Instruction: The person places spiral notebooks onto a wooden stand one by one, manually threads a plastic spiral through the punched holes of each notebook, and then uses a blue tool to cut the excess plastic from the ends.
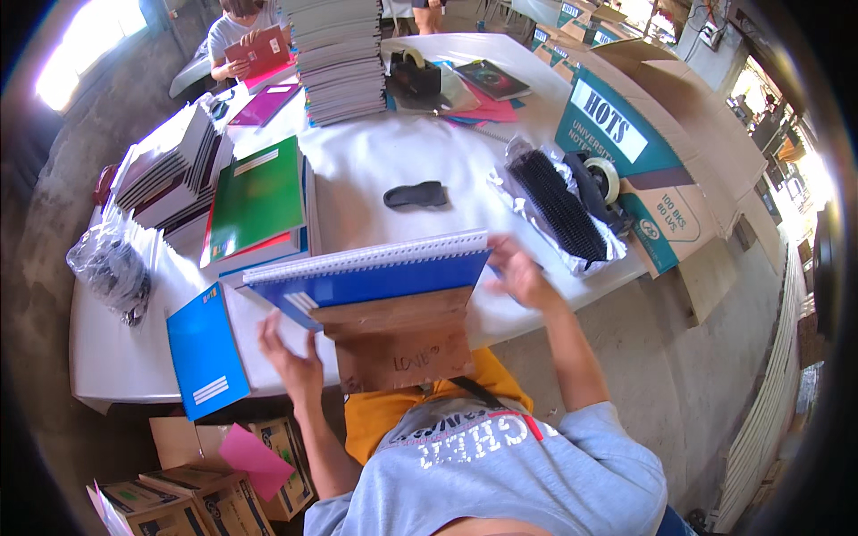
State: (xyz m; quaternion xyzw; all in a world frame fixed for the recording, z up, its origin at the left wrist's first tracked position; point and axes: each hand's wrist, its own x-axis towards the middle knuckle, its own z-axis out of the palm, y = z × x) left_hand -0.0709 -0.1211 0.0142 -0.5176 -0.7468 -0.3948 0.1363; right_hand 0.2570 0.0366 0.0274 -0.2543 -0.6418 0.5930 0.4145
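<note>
A blue-covered notebook (393, 272) stands on edge in front of me, with a row of punched holes along its white upper edge. It leans at a brown cardboard piece (402, 344) with handwriting, which hangs over the table's near edge by my lap. My left hand (293, 362) is beside the notebook's lower left corner, fingers spread. My right hand (523, 275) is at the notebook's right end, fingers apart and slightly blurred; whether they touch it I cannot tell. A lighter blue notebook (207, 351) lies at the near left edge. Behind the upright one lies a small dark sole-shaped piece (416, 196).
Left are a green-topped notebook stack (259, 201), more stacked books (170, 170) and a plastic bag (112, 272). A tall paper stack (338, 62) stands behind. Right are black binding coils (554, 201), a tape roll (605, 179) and open cartons (652, 152). Another person (246, 36) handles a red notebook.
</note>
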